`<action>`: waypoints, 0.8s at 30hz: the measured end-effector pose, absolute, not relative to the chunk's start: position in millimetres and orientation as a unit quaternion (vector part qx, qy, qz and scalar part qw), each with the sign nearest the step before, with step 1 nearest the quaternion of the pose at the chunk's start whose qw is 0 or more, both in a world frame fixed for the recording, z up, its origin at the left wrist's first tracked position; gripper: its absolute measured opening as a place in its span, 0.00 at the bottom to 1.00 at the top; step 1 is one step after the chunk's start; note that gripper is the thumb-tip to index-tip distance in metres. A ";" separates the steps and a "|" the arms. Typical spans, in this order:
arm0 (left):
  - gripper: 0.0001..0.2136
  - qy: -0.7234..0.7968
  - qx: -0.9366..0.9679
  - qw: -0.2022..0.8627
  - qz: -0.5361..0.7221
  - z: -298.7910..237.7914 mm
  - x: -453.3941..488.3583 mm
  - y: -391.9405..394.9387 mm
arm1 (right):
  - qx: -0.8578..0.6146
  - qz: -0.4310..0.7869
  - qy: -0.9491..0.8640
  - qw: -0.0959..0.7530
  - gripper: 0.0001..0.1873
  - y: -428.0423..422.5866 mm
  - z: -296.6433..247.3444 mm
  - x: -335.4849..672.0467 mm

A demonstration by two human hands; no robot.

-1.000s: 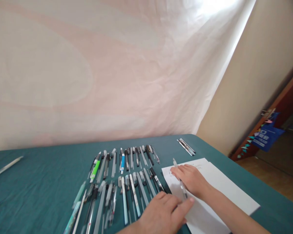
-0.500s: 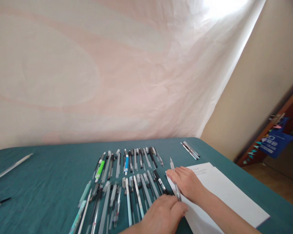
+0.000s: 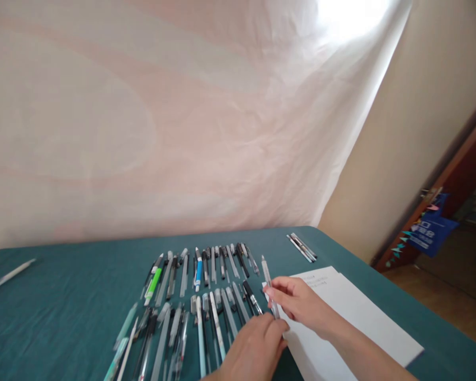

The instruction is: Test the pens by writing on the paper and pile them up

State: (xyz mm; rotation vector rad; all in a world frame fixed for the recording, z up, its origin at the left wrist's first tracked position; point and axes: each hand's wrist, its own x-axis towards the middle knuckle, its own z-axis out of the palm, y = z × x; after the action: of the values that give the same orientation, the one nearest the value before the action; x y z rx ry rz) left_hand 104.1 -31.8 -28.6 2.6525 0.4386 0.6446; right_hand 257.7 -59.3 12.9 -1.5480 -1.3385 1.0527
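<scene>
A clear pen [image 3: 267,275] is pinched between both hands at the left edge of a white sheet of paper [image 3: 353,312]. My right hand [image 3: 297,301] has its fingers curled round the pen's middle. My left hand [image 3: 254,349] is closed on the pen's lower end, just in front of the right hand. The pen's tip points away from me. Left of the hands, several pens [image 3: 198,296] lie in two rows on the teal tablecloth [image 3: 63,296].
Three pens [image 3: 301,246] lie together at the table's far right. A single white pen [image 3: 8,276] lies at the far left. A pale cloth backdrop [image 3: 162,116] hangs behind the table. A doorway with a blue sign [image 3: 430,230] is on the right.
Both hands have slid left with the clear pen, from over the paper to its left edge. The right hand's fingers have curled round the pen.
</scene>
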 end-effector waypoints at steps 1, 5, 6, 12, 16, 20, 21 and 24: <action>0.13 0.154 0.945 0.174 0.230 -29.4 104.4 -32.0 | -0.612 0.425 -0.530 0.406 0.19 -55.8 12.0 260.1; 0.22 0.120 0.954 0.127 0.243 -32.1 105.1 -30.5 | -0.687 0.277 -0.550 0.386 0.21 -23.9 2.1 305.6; 0.22 0.114 0.956 0.117 0.242 -33.5 105.4 -29.5 | -0.735 0.182 -0.551 0.350 0.21 -13.5 -0.8 324.2; 0.06 0.094 0.969 0.046 0.223 -45.6 109.7 -24.0 | -0.849 -0.009 -0.485 0.212 0.12 29.2 -19.3 415.3; 0.03 0.086 0.973 0.016 0.215 -47.4 110.1 -22.1 | -0.869 -0.042 -0.461 0.176 0.10 38.1 -35.0 426.6; 0.05 0.083 0.972 0.012 0.218 -50.3 108.7 -21.8 | -0.868 -0.073 -0.457 0.178 0.09 39.1 -41.3 421.8; 0.05 0.081 0.972 0.014 0.219 -51.7 108.5 -21.9 | -0.866 -0.076 -0.460 0.184 0.10 38.8 -40.8 419.3; 0.05 0.079 0.973 0.019 0.215 -53.8 107.5 -23.7 | -0.848 -0.062 -0.483 0.207 0.12 37.4 -36.4 404.9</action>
State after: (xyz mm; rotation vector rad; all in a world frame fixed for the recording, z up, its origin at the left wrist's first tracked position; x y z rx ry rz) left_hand 107.5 -23.7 -53.8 3.0207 0.2442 0.6663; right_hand 404.9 37.4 -36.4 -2.3619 -1.3458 -0.1728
